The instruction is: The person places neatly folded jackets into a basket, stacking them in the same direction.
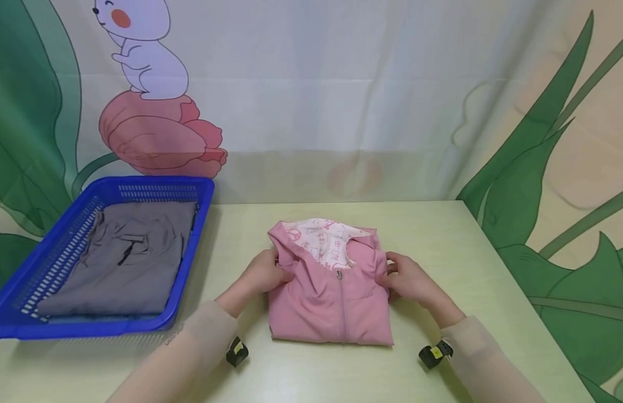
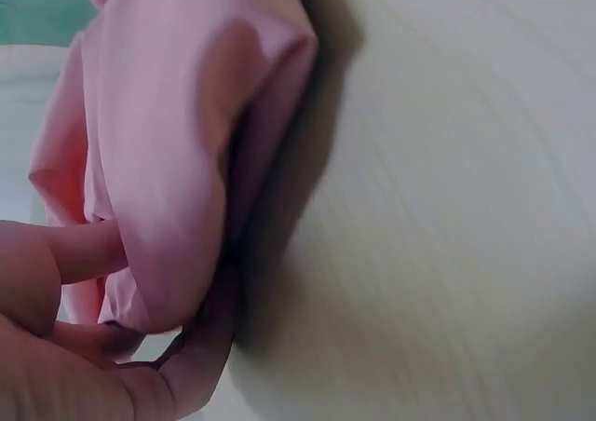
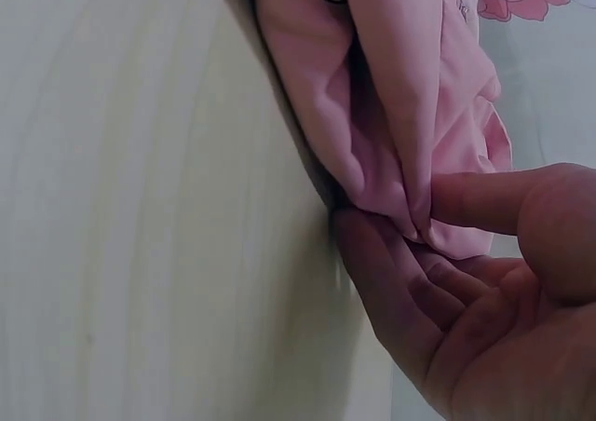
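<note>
A folded pink zip jacket lies on the pale table, its white printed lining showing at the neck and its zipper pull just below. My left hand grips the jacket's left side, thumb on top and fingers tucked under the edge. In the left wrist view the pink cloth bulges between thumb and fingers. On the opposite side, my right hand pinches the jacket's right edge. The right wrist view shows the folded layers caught between thumb and fingers, low at the tabletop.
A blue plastic basket stands at the left of the table, holding folded grey clothing. Behind the table hangs a printed curtain with leaves and a cartoon animal. Small black wrist devices sit under both forearms.
</note>
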A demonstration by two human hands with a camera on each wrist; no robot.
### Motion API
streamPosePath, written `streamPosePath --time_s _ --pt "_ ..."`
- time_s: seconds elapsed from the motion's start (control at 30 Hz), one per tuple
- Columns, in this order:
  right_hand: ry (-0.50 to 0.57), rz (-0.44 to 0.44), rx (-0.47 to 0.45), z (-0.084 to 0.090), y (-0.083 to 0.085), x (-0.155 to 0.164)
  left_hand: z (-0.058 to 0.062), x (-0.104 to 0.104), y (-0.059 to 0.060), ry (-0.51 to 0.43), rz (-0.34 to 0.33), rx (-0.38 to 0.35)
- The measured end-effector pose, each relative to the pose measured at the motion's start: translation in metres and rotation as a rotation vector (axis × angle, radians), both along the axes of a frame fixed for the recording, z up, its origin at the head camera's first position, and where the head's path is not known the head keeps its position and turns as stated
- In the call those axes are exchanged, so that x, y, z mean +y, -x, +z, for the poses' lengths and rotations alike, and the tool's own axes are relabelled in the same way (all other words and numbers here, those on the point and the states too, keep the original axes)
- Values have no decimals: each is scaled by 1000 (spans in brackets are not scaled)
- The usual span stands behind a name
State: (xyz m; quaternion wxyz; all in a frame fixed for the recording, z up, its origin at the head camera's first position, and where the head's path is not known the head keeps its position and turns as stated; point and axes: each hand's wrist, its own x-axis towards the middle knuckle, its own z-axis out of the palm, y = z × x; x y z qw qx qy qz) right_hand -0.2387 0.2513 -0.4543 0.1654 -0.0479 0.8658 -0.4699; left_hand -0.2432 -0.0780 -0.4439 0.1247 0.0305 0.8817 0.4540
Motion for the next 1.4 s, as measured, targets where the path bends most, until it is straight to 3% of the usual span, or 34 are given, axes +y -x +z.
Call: streamPosePath --time_s 0.27,0.47,0.57,0.93,1.2,1.4 --pt "57 33 8 -1 -1 0 3 1 -2 -197 71 -98" --pt "60 36 26 -1 -1 0 5 0 2 -395 104 -285" --pt "60 39 24 -1 -1 0 4 -1 1 -420 114 -327" --pt "15 4 96 -4 2 0 2 2 -1 -435 151 -283" --pt "107 -7 90 2 3 -5 10 -4 -6 -533 152 -253" --pt "181 1 73 9 6 -14 20 -14 -13 -553 150 -195"
